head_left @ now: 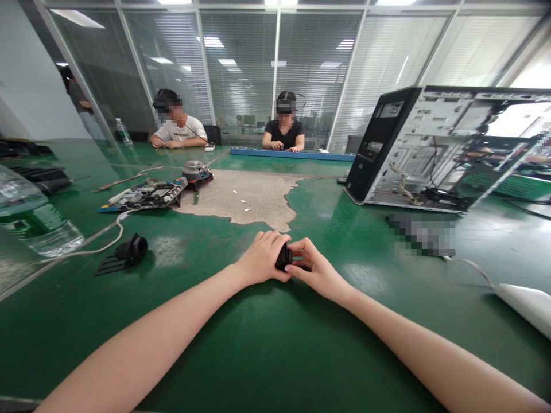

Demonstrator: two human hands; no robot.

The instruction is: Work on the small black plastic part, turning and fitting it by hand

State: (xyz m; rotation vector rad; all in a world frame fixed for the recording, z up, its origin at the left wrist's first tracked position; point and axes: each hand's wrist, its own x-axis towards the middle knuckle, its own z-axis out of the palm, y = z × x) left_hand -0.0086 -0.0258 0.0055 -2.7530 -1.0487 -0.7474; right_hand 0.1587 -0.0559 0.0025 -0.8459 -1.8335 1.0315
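Observation:
Close in front of me, a small black round part [283,258] is held between both hands just above the green table [275,355]. My left hand [263,257] wraps round its left side, the fingers curled over the top and covering much of it. From the right, the thumb and fingers of my right hand [317,268] pinch its edge. The part's exact kind cannot be made out. Left of my hands lies another black piece [131,248] with a round opening and a slatted flat base.
An opened computer case [413,146] stands at right, beside a blurred dark item [419,234] and a white device [527,307]. At left are a circuit board [148,194], a cooler fan [197,172], a cable [116,235] and a water bottle [47,229]. Two people sit across the table.

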